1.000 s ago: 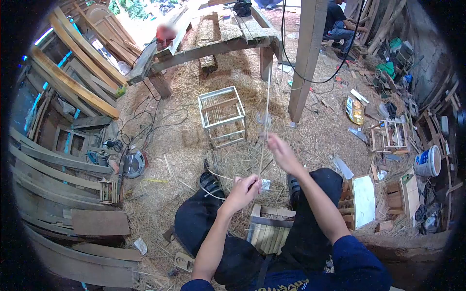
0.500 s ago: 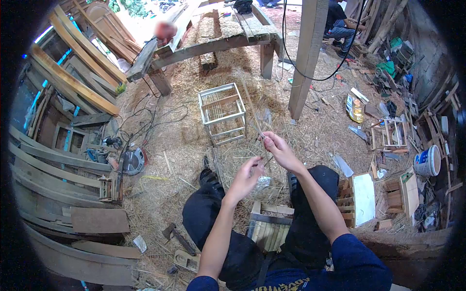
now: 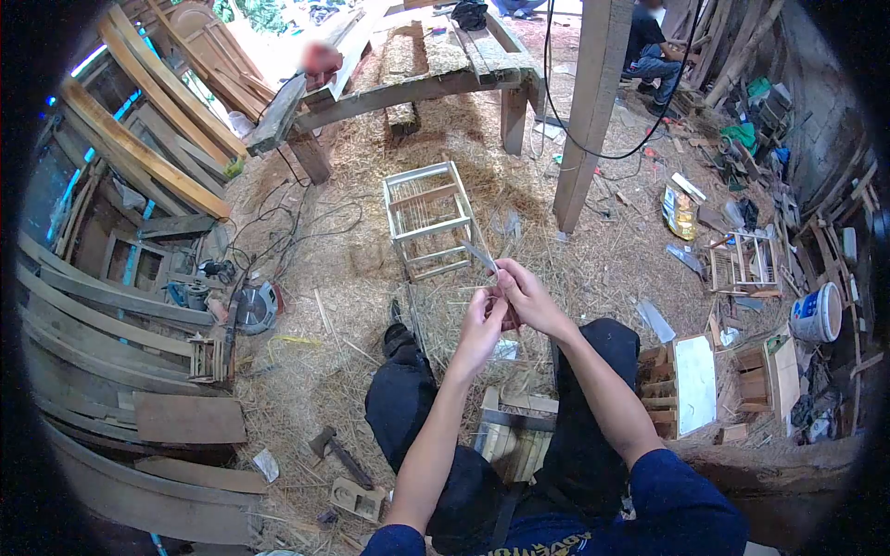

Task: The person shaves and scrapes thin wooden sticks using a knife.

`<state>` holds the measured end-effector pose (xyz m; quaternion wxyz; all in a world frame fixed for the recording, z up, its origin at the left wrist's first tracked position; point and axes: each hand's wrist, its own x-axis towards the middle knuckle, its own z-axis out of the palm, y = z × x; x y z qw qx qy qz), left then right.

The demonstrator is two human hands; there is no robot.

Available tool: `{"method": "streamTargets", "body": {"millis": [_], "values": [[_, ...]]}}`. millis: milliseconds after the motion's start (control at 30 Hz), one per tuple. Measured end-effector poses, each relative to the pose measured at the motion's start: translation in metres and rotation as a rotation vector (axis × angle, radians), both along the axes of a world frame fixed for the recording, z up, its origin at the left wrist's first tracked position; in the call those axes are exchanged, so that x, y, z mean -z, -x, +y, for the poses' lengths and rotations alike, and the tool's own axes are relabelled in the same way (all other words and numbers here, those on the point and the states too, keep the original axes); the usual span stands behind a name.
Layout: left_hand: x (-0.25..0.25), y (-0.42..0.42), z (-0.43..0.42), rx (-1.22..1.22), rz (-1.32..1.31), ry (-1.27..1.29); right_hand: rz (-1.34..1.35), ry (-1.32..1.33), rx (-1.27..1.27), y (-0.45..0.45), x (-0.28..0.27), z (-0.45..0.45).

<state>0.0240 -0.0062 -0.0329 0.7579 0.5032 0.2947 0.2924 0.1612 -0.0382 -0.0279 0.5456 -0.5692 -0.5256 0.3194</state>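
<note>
My right hand (image 3: pixel 530 302) is closed on a thin, flat, pale grey blade-like strip (image 3: pixel 480 257), which sticks out up and to the left past the fingertips. Close against it, my left hand (image 3: pixel 480 326) has its fingers pinched together; what they hold, if anything, is hidden. Both hands are above the floor between my knees. Beyond them stands a small wooden frame with thin bars (image 3: pixel 428 222). Below, between my thighs, sits a slatted wooden piece (image 3: pixel 517 445).
A hammer (image 3: pixel 341 456) and a wooden hand plane (image 3: pixel 356 500) lie at left, near a circular saw (image 3: pixel 257 307) and cables. A workbench (image 3: pixel 408 91) and post (image 3: pixel 590 120) stand ahead. At right are a white bucket (image 3: pixel 816 312) and a board (image 3: pixel 695 385). Another person (image 3: pixel 654 57) sits far right.
My left hand has moved up and right to meet my right hand. The long thin strip that pointed up and away no longer shows; a shorter, wider blade-like piece shows instead.
</note>
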Motion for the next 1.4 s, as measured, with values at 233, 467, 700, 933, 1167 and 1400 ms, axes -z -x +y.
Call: {"method": "streamTargets", "body": {"millis": [233,467,700,933,1167,1400], "values": [[-0.012,0.0,-0.002,0.023,-0.026,0.103,-0.268,0.007,0.145,-0.009,-0.018,-0.003],[-0.028,0.023,0.004,0.078,0.007,0.052,-0.616,-0.14,0.135,-0.022,-0.023,-0.005],[-0.015,0.045,0.003,-0.067,0.312,-0.519,-0.792,-0.321,-0.028,-0.01,-0.012,-0.02],[-0.01,0.052,-0.001,-0.172,0.348,-0.706,-0.811,-0.339,0.005,-0.006,-0.012,-0.025],[-0.029,0.057,-0.005,-0.21,0.407,-0.811,-0.772,-0.267,0.29,-0.02,-0.004,-0.015],[-0.043,0.053,-0.001,-0.221,0.508,-0.744,-0.44,-0.204,0.406,-0.025,-0.019,0.002]]}}
